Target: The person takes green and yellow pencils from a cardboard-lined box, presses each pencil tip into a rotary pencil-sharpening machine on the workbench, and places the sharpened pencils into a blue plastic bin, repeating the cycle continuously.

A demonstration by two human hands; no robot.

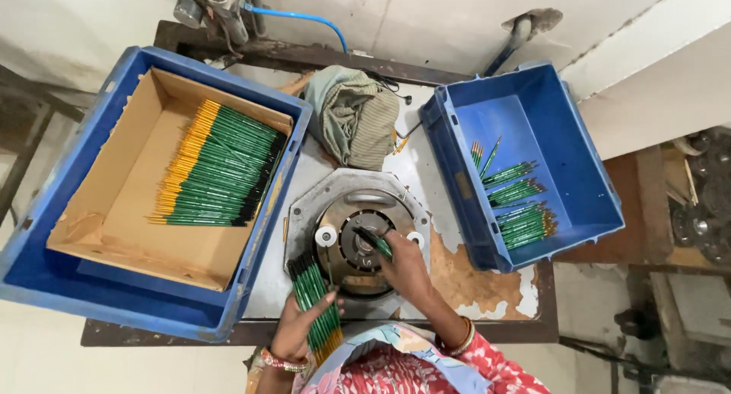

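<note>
My left hand (298,327) grips a bundle of green pencils (315,303) with black tips and yellow ends, held upright near the table's front edge. My right hand (405,268) holds a single green pencil (375,242) over the round metal machine (358,238) in the middle of the table, its tip pointing at the machine's centre. The machine sits on an octagonal metal plate (304,204).
A blue crate (46,249) at left holds a cardboard box (114,211) with several rows of green pencils (217,169). A second blue crate (579,173) at right holds several small pencil piles (521,204). A folded cloth (354,116) lies behind the machine.
</note>
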